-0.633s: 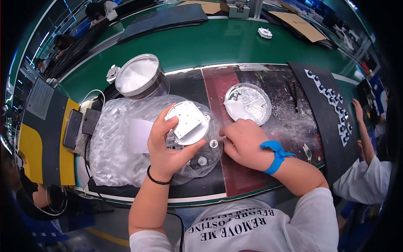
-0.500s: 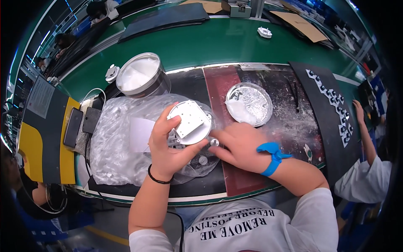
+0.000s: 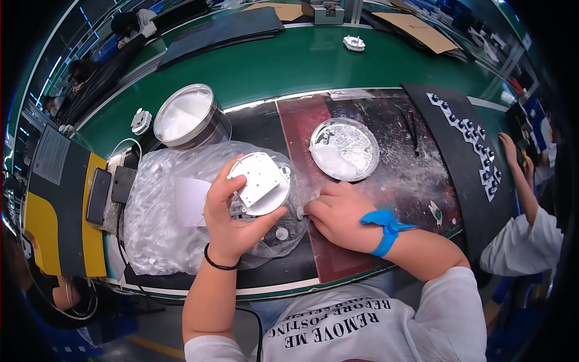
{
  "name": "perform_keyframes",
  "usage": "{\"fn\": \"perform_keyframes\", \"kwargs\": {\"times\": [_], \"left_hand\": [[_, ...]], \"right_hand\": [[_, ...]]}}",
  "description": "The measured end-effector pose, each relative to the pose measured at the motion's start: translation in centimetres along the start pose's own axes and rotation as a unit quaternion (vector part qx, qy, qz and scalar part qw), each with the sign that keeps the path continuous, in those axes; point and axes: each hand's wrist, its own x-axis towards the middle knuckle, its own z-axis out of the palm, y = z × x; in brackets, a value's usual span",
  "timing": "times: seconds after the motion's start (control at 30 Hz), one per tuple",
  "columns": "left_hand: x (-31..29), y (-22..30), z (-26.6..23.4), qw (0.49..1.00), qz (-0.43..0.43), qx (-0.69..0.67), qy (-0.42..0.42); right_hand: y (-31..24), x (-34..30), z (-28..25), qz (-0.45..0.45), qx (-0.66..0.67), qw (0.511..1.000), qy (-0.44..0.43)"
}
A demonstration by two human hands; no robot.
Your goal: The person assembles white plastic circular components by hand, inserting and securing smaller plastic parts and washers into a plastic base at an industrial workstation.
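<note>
My left hand (image 3: 232, 220) grips a white round plastic housing (image 3: 260, 184) with a square raised plate on its face, thumb and fingers around its rim. It is held up above a clear plastic bag (image 3: 163, 205). Just right of it, the fingertips of my right hand (image 3: 341, 214) pinch a small pale round part (image 3: 300, 212), partly hidden by the fingers. That part is apart from the housing. A small white plastic wheel (image 3: 281, 233) lies near the bag's right edge, below the housing.
A steel tin (image 3: 222, 130) holding white material stands far left, beside a white plastic part (image 3: 141, 122). Beyond my right hand is a round metal dish (image 3: 373, 166) with white grease. Small parts line a black mat (image 3: 446, 133) at right, where a co-worker's arm (image 3: 522, 181) reaches in.
The whole view has shifted slightly, moving the bench leftward in the picture. My left hand keeps its hold on the housing. The small part in my right fingertips now appears turned more edge-on.
</note>
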Motion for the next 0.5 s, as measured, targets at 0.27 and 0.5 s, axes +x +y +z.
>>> {"fn": "perform_keyframes", "kwargs": {"times": [0.27, 0.5], "left_hand": [[0.0, 0.1, 0.4, 1.0, -0.009, -0.017, -0.007], [-0.2, -0.2, 0.1, 1.0, 0.002, -0.011, -0.016]], "right_hand": [[1.4, -0.7, 1.2, -0.024, -0.001, 0.998, 0.05], [4.4, -0.2, -2.6, 0.011, 0.0, 0.985, 0.175]]}}
